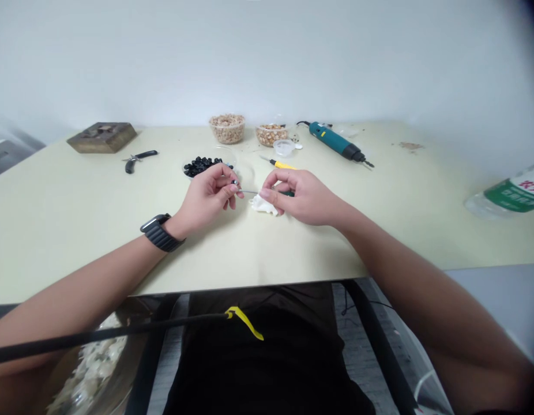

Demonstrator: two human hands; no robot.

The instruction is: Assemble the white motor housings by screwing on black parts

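On a pale cream tabletop [172, 259], a clear round dish of glossy black beads [201, 166] sits behind and left of a ragged white shell-like piece [265, 206]. Above that piece, the right hand [308, 197] grips a green-handled tool [289, 193], its fingers [279, 183] closed narrow. Left of the piece, the left hand [206, 199] pinches a small dark bead [234, 183] at the tip of the tool's thin metal shaft [249, 191].

red characters reading 农夫 stand on the plastic water bottle's [509, 195] green label.
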